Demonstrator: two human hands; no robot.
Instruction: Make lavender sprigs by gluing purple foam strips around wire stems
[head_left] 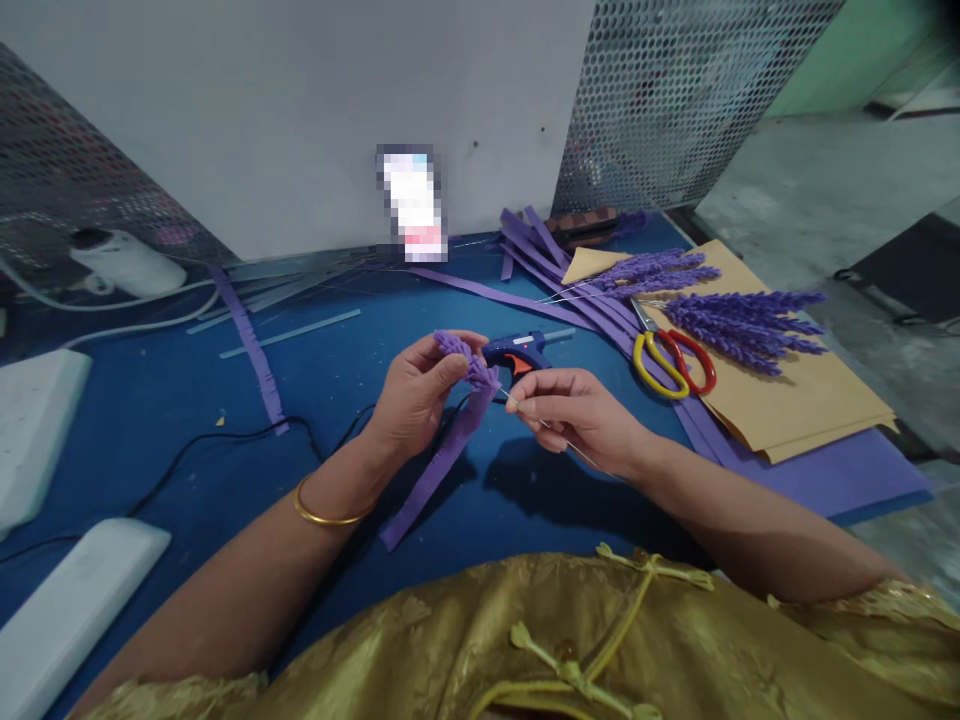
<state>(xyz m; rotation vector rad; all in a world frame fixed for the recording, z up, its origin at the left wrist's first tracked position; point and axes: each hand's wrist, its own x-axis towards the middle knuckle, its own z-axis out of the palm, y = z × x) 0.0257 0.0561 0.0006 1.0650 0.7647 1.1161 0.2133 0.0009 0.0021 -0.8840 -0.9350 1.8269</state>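
My left hand (420,388) pinches a fringed purple flower spike (474,365) between thumb and fingers. From its lower end a purple strip (442,465) hangs down toward the table's near side. My right hand (574,412) is closed on a thin wire stem (581,457), which runs into the flower spike. Just behind both hands lies a blue glue gun (517,348) with an orange trigger and a glue stick in its back end; my fingers partly hide it.
Yellow-and-red scissors (664,365) and finished purple flower sprigs (750,325) rest on brown paper (802,405) at right. Purple strips (555,270) and a phone (412,205) are at the back. White power strips (82,610) and a black cord (202,440) lie left.
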